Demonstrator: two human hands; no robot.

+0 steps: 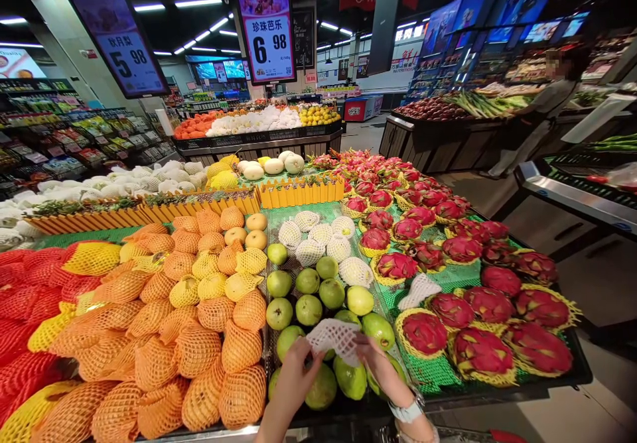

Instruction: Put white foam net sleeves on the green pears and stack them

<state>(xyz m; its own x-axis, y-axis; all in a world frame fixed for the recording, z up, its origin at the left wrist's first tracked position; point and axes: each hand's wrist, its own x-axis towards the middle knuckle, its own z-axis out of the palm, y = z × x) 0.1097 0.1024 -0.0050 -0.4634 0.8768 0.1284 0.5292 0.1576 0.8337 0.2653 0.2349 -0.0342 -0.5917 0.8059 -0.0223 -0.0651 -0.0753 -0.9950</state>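
Observation:
Both my hands hold a white foam net sleeve [334, 338] above a pile of green guavas [308, 300] at the front of a fruit display. My left hand [293, 382] pinches the sleeve's left edge. My right hand [377, 362], with a watch on its wrist, grips the sleeve's right edge. The sleeve is empty and stretched between them. Several more guavas wrapped in white nets [321, 239] lie further back in the same section.
Fruit in orange and yellow nets [194, 323] fills the left side, red nets [24, 297] the far left. Dragon fruit [462, 310] on a green mat lies to the right, with a loose white net [419, 289]. A person [542, 111] stands by the far right stand.

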